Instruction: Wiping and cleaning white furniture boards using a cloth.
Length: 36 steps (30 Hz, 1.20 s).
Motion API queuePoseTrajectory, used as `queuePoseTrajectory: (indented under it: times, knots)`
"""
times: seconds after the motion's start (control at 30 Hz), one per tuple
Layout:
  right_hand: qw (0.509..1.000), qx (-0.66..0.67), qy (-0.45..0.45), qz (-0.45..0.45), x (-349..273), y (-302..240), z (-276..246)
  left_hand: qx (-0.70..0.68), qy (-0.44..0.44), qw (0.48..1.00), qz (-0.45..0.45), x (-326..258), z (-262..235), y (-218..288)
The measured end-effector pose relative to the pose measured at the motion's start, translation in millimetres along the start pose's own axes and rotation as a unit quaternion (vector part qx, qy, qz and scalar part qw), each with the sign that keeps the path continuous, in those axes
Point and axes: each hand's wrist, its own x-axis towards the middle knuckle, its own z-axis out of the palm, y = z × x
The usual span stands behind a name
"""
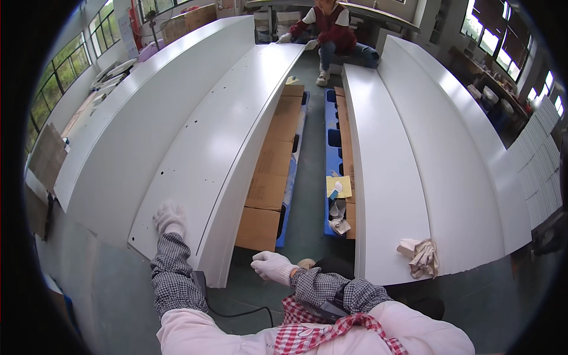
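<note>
A long white panel (pixel 222 127) with small dark holes and a dark groove along one edge lies on top of a stack at the left. My left hand (pixel 170 218), in a white glove, rests on its near end with the fingers stretched out. My right hand (pixel 273 266), gloved too, hangs over the gap just right of that stack's near corner. Its fingers are curled in, and nothing shows in them. At the panel's far end a co-worker in a dark red vest (pixel 329 25) crouches with gloved hands at its edge.
Right of the gap stands a second white panel stack (pixel 384 160) with a crumpled cloth (pixel 420 255) on its near end. Cardboard (pixel 269 171) and blue pallets (pixel 333 139) lie beneath the stacks. A yellow sheet (pixel 339 186) and a blue-handled tool (pixel 335 192) lie on the right pallet.
</note>
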Motion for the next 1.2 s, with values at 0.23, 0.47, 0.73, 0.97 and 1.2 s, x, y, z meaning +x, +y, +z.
queuePoseTrajectory:
  times: [0.23,0.47,0.73,0.97,1.2]
  knots:
    - [1.000,-0.017,0.013,0.004,-6.5,-3.5,0.2,-0.011,-0.011,1.000,-0.010,-8.8,-12.1,5.0]
    - [0.999,-0.009,0.037,0.013,-19.1,-14.1,3.3,-0.009,0.002,1.000,0.004,-9.5,-9.2,1.4]
    - [0.999,-0.008,0.037,0.015,-21.4,-16.0,2.4,-0.011,-0.004,1.000,-0.006,-9.2,-10.6,5.0]
    - [0.999,-0.006,0.038,0.012,-20.1,-13.4,1.6,-0.015,-0.007,1.000,-0.007,-10.5,-13.0,6.8]
    - [0.999,-0.028,0.038,0.011,-25.3,-20.5,5.3,-0.014,0.000,1.000,-0.002,-10.2,-13.6,2.1]
